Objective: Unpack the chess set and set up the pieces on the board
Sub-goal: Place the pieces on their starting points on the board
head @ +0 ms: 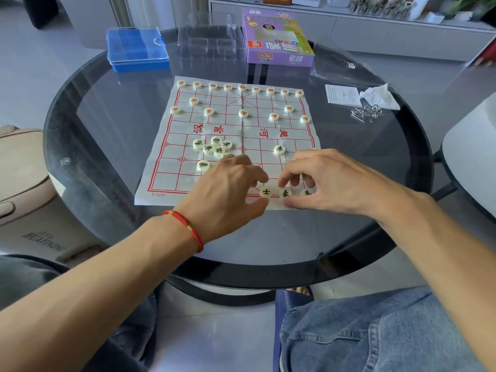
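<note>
We observe a paper board with red grid lines lying flat on the round dark glass counter. Red-marked pieces stand arranged along the far rows. A loose cluster of black-marked pieces lies left of centre on the near half, with one black piece alone to the right.

Along the near edge sit three black-marked pieces in a row. Our left hand, a red cord at its wrist, has fingers curled with thumb and forefinger closing round the advisor piece. Our right hand has curled fingers pinching the elephant piece; a third piece is partly hidden under it.

Beyond the board: a blue plastic case, a clear tray, the purple box. At right, a paper slip and metal rings.
</note>
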The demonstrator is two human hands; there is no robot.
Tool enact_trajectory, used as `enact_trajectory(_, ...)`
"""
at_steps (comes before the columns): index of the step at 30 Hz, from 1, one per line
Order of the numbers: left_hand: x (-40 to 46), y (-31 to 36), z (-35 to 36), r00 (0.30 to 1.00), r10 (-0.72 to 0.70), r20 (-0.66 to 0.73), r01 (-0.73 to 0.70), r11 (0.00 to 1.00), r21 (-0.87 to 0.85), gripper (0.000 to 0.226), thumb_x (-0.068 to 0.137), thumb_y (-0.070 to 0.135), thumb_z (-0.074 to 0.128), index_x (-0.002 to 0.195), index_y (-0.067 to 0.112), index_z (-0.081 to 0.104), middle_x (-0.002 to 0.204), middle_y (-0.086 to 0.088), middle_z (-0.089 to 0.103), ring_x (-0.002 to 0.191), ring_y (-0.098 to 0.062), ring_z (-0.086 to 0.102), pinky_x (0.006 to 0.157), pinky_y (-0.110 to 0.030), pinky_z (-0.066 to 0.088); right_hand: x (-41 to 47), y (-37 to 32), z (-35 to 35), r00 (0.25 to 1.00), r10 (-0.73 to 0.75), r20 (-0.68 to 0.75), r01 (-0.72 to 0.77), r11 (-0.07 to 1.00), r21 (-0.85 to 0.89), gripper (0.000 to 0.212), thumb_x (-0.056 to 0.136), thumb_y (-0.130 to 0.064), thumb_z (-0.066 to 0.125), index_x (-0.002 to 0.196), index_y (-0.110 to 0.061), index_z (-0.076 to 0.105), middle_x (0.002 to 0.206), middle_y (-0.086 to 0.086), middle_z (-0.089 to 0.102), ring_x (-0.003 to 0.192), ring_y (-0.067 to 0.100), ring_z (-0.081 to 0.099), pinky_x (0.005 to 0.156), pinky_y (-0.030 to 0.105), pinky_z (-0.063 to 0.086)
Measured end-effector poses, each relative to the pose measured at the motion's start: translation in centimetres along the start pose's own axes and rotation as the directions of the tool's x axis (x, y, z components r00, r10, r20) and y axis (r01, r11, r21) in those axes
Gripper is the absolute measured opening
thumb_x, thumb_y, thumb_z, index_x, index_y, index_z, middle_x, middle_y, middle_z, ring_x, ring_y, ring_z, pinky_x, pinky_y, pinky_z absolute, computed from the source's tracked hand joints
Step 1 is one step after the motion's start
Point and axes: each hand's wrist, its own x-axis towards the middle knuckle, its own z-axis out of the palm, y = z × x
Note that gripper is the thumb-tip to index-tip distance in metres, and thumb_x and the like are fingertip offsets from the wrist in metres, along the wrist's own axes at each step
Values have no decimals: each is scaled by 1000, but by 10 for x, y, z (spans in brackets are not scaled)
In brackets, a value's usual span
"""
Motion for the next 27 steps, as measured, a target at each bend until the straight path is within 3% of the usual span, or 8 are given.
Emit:
enact_trajectory(4,3,0,4,1000,6,27,-7,999,36,37,86,31,67,119,18,71,107,-2,65,98,-21,56,79,-32,48,1,0,2,1000,-4,15,3,1000,13,23,85,-43,77,105,-33,70,96,-18,60,87,4,54,77,32,51)
enact_trajectory(11,3,-1,5,1000,-6,12,6,1000,29,29,86,28,69,113,18,75,105,0,66,94,-18,57,78,-39,55,0,2,2,1000,-19,25,18,999,26,23,86,-42,77,105,-31,69,102,-13,63,102,10,56,89,39,53)
enact_trajectory(17,2,-2,5,1000,-6,6,6,1000,10,30,86,28,70,113,18,75,105,-1,67,93,-19,57,77,-41,55,1,3,2,999,-30,20,30,999,25,23,86,-43,77,104,-32,69,99,-16,61,97,7,55,86,35,51)
enact_trajectory(23,1,-17,-27,994,-72,-87,76,996,45,29,85,18,72,115,16,74,99,-1,69,80,-12,54,72,-22,43,5,-3,-5,989,-54,-136,64,995,72,25,88,-46,73,106,-29,73,90,-17,64,87,8,58,80,32,51)
enact_trajectory(27,-13,-46,-49,971,-216,-101,228,965,130,30,85,14,73,115,18,73,103,-3,70,79,-15,58,77,-32,54,29,-21,3,977,-92,-190,101,994,38,21,93,-38,69,109,-25,74,89,-17,65,80,4,57,79,33,52)
